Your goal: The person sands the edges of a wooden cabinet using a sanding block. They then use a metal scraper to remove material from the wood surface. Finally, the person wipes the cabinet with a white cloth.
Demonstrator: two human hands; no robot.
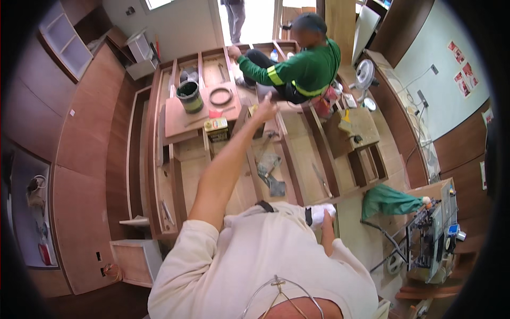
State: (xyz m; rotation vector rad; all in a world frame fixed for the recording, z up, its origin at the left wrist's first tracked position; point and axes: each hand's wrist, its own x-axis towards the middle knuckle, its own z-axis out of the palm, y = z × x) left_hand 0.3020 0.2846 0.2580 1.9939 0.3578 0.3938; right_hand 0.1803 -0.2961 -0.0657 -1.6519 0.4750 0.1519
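Observation:
My left hand (268, 108) reaches out over the wooden floor frame, fingers apart, with nothing visible in it. Below it in the picture, a hammer (271, 134) and a grey cloth (275, 173) lie between the brown joists. At my right side, beside the waist, my right hand (329, 217) grips a white bundle (317, 214), perhaps cloth; a black strap lies by it. Left of my outstretched hand, a plywood board (175, 113) carries an open paint bucket (190, 99) and a roll of edging (220, 96). A rectangular metal can (216, 129) stands at the board's near edge.
A co-worker in a green top (305, 65) sits on the frame, close to my left hand. Joists (293, 171) cross the work area. A hand saw (318, 177) lies among them. On the right are a fan (364, 75), a low wooden box (360, 123) and a table saw (428, 235).

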